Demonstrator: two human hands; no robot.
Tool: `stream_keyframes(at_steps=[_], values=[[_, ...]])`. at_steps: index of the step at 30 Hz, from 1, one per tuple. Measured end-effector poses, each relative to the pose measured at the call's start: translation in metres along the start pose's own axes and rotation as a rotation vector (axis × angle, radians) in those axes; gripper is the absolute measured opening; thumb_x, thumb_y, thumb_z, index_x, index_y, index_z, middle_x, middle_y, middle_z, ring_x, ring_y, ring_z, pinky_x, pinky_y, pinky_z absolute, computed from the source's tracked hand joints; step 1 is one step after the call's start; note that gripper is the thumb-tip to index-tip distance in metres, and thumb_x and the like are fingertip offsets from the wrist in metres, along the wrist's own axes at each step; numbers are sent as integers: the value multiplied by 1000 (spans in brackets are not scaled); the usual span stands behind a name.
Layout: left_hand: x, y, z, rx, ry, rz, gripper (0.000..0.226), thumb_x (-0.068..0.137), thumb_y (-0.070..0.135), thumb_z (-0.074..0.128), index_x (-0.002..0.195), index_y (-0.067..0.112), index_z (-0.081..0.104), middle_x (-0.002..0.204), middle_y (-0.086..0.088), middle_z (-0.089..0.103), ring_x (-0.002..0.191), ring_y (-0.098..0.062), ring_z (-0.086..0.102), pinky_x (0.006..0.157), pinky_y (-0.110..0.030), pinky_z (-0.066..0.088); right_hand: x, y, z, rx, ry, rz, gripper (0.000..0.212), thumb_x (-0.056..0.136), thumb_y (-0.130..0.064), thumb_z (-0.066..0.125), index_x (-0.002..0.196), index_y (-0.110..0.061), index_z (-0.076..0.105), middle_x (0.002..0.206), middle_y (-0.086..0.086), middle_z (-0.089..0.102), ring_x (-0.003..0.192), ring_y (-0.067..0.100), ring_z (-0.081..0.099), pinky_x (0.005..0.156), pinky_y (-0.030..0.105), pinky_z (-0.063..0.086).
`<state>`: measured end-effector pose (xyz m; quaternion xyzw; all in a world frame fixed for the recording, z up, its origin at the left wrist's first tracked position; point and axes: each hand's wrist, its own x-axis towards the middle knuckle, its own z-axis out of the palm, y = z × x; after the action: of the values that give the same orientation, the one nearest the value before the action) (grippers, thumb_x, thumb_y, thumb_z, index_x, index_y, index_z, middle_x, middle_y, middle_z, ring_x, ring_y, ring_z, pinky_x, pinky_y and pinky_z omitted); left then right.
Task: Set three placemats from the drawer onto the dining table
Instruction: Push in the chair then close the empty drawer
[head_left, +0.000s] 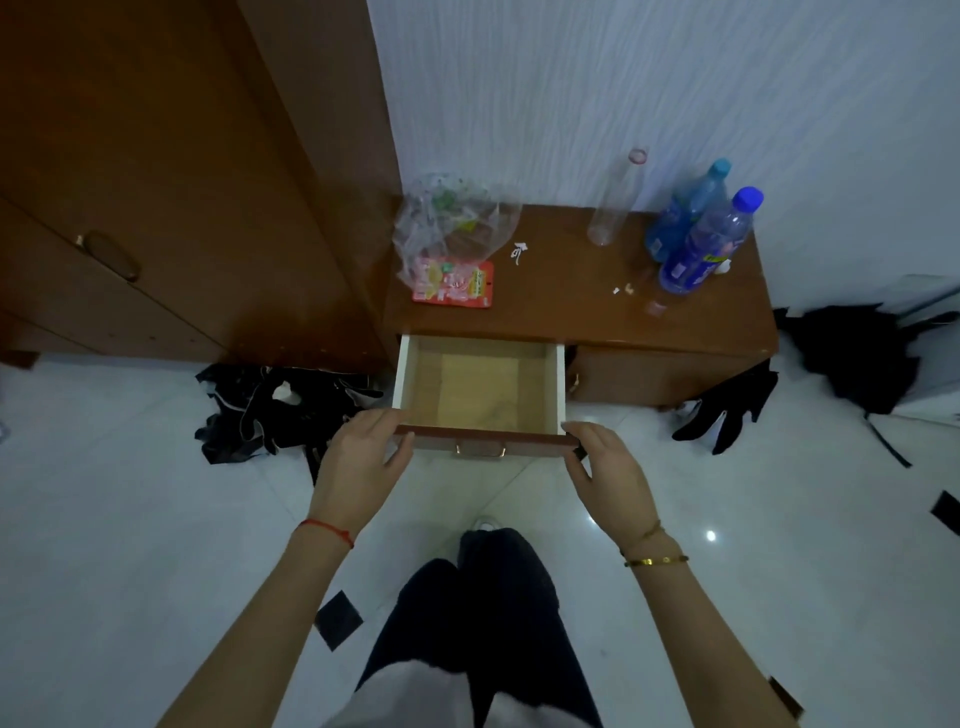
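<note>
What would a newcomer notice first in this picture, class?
Two hands, the left hand and the right hand, grip the front corners of an open drawer at centre. Two blue bottles stand at the right of the low cabinet's top, and a red packet lies at its left.

Dim, bluish, edges bowed, perhaps slightly soft

wardrobe (156, 156) cut off top, left; small scraps (623, 289) on cabinet top too small to identify.

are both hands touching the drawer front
Touching. The head view shows the left hand and right hand each gripping an end of the open drawer front.
</note>
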<state>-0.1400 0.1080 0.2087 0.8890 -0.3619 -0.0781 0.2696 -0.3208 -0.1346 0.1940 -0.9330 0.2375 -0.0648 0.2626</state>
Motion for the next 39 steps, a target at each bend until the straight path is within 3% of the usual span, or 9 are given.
stream_keyframes(at_steps=[4,7,12,15,20,33,36,39], values=[[11,-56,84,42,-33,52,38,92,34,45,111,7,64,103,-6,67,98,-23,61,85,-40,52,20,46,86,-39,-17,-24,22,92,-14,60,111,-3,61,105,11,64,97,26,60,79,38,55],[19,-96,151,72,-22,110,36,93,37,46,113,12,63,104,-2,66,98,-21,61,88,-37,48,34,81,149,-41,24,-73,30,91,-17,61,118,-4,60,108,11,64,101,26,60,88,37,52],[29,-146,234,94,82,199,36,92,37,53,118,14,62,111,-1,66,107,-19,59,96,-29,41,44,134,228,-65,65,-167,45,96,-41,44,126,-10,56,122,5,60,111,21,57,97,35,47],[32,-168,264,108,149,261,32,93,34,55,118,15,63,112,-1,66,108,-20,60,93,-33,46,43,155,256,-111,141,-245,40,97,-36,48,125,-10,57,119,6,62,107,23,58,96,36,47],[35,-183,285,106,296,350,25,94,28,60,113,13,67,105,-3,69,98,-20,62,86,-36,49,51,166,273,-149,312,-317,23,96,-18,55,116,-9,61,106,6,65,95,23,59,88,28,43],[108,-187,292,46,343,309,27,95,30,57,116,14,65,111,-1,68,104,-16,61,91,-39,50,120,166,275,-125,485,-324,21,95,-15,56,114,-10,61,107,4,64,101,21,58,90,32,47],[118,-182,294,52,433,347,26,94,26,59,115,14,66,114,-2,67,109,-15,60,97,-35,48,129,158,278,-130,572,-365,19,95,-13,57,112,-8,63,107,6,65,103,20,59,92,30,48],[113,-178,310,61,465,434,25,94,24,59,116,13,66,111,-3,68,107,-17,60,94,-33,48,129,153,292,-127,565,-414,18,92,-11,61,108,-5,66,107,8,64,103,20,57,92,25,47]])
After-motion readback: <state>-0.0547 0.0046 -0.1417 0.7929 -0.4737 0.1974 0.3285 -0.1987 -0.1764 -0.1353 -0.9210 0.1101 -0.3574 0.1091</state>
